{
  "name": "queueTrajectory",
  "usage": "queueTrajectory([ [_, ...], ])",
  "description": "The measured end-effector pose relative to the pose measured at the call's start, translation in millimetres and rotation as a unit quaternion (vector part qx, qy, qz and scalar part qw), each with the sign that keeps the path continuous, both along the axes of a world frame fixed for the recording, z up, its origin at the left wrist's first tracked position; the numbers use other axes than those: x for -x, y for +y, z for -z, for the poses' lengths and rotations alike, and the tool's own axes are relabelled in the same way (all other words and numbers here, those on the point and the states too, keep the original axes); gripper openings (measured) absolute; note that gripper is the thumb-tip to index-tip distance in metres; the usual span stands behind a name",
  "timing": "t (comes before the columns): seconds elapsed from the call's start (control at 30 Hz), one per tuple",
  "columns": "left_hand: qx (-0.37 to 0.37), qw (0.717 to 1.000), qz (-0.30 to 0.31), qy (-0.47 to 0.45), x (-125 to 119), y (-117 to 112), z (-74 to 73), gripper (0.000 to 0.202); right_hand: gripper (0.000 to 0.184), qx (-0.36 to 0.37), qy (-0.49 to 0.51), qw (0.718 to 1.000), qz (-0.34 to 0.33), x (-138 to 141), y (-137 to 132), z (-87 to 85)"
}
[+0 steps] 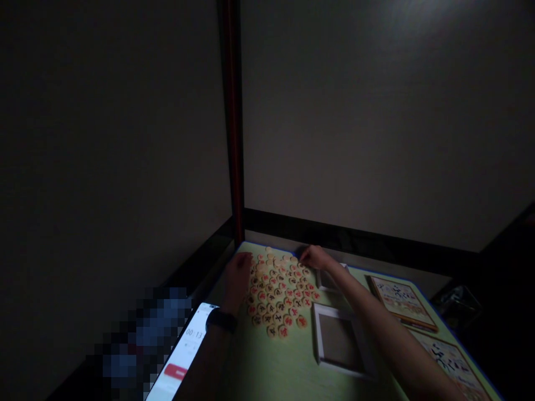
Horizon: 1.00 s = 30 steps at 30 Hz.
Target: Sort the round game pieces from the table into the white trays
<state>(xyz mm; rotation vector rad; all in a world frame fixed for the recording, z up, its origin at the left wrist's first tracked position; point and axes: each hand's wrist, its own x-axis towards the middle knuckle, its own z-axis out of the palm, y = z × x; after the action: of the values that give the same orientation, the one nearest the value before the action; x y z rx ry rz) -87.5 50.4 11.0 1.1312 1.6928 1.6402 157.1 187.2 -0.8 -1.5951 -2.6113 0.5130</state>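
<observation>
Round game pieces (277, 291) lie clustered on green table (276, 367), between both hands. Left hand (238, 273) at cluster's left edge, fingers curled; cannot tell if clamped on piece. Right hand (314, 257) at far right edge, fingers bent down; grip unclear too. Open box (339, 341) right of pieces, lit phone (184, 345) lower left.

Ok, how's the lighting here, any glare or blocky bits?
Head view: dim overall, faint sheen high on the right wall; phone screen glows brightest; left hand sits in shadow, right hand is lighter; lower left partly pixelated.
</observation>
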Motion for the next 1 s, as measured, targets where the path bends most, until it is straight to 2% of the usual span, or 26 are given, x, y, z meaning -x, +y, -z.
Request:
queueTrajectory([
  [0.13,-0.009,1.000,-0.001,0.007,-1.6,-1.1,-1.1,0.019,0.022,-0.058,-0.014,0.998,-0.022,12.6,-1.7,-4.3],
  [0.27,-0.016,1.000,0.001,0.006,-4.0,-2.1,-1.2,0.020,0.040,-0.102,-0.026,0.991,-0.078,33.6,-9.0,-4.5],
  [0.43,-0.026,0.999,0.019,0.011,-8.2,-2.5,-0.2,0.017,0.029,-0.110,-0.060,0.985,-0.121,47.1,-14.2,-3.0],
  [0.73,-0.041,0.998,0.044,0.025,-9.9,-0.2,7.7,0.021,0.026,-0.092,-0.076,0.984,-0.132,50.1,-5.8,1.3],
  [1.0,-0.044,0.998,0.041,0.026,-10.4,1.6,9.8,0.016,0.023,-0.094,-0.029,0.990,-0.105,48.6,-0.9,-2.1],
])
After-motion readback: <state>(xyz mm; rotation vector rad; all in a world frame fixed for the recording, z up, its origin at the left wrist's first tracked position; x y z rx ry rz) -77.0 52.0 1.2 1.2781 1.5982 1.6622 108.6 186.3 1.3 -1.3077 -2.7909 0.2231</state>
